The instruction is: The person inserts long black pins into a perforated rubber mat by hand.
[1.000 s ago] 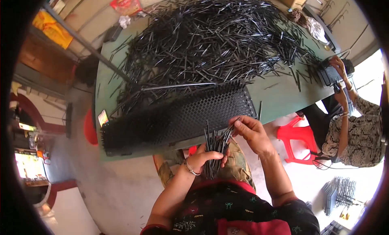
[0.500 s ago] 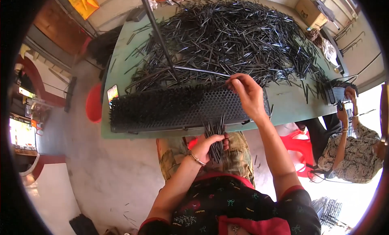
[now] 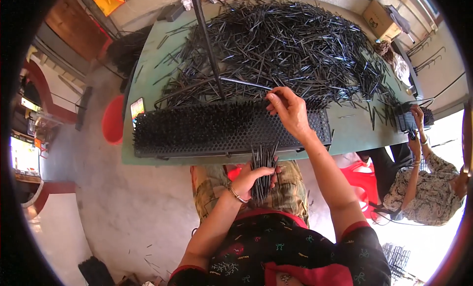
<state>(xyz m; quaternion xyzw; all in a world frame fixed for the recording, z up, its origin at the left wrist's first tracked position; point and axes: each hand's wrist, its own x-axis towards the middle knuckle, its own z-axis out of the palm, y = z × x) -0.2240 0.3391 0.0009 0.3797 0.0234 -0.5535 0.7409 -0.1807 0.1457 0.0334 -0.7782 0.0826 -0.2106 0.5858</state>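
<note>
Thin black sticks (image 3: 265, 157) are being clamped by left fingers (image 3: 261, 172), right fingers (image 3: 281, 106), grip unclear, being held over black perforated panel (image 3: 289, 131).

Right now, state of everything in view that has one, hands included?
Left hand: closed around bundle.
Bundle of black strips: gripped, tips up toward panel.
Right hand: over panel, fingers bent; can't tell if holding a strip.
Perforated panel: part bristled, bare holes toward right.
Strip pile: loose, heaped.
Phone: screen lit.
</note>
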